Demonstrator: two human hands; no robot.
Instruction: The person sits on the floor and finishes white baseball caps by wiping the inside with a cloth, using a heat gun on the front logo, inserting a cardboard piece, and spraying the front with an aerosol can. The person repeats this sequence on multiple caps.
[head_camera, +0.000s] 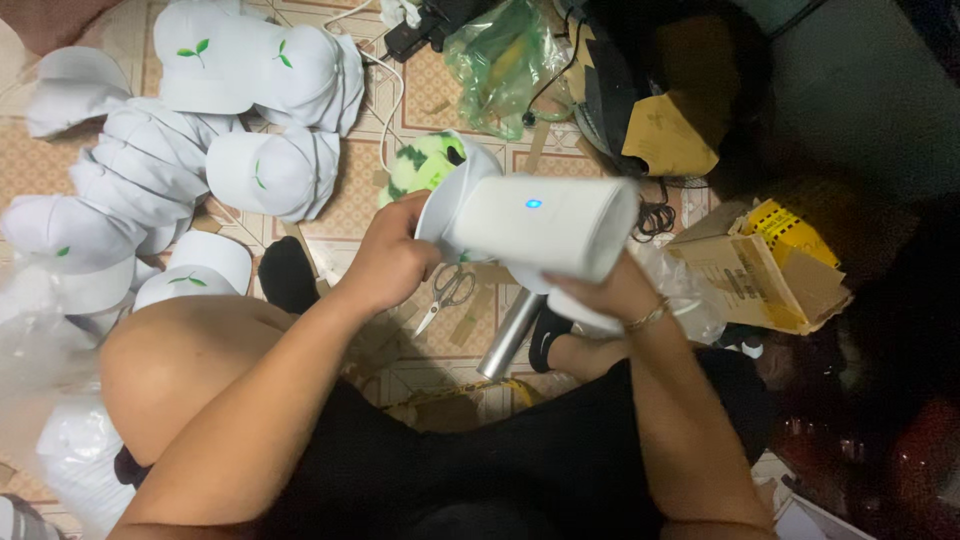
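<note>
My right hand (612, 290) holds a white hand-held steamer (545, 225) with a blue light lit on its body and a silver handle (510, 335) pointing down. My left hand (392, 258) grips the brim of a white cap (455, 190), holding it against the steamer's front end. I sit on the tiled floor with my bare left knee (175, 360) raised and dark clothing below.
Several white caps with small green leaf marks (240, 70) lie piled at the upper left. Scissors (448, 292) rest on the floor under the cap. A green plush toy (420, 165), a green plastic bag (500, 60), cables and torn cardboard boxes (760, 270) surround me.
</note>
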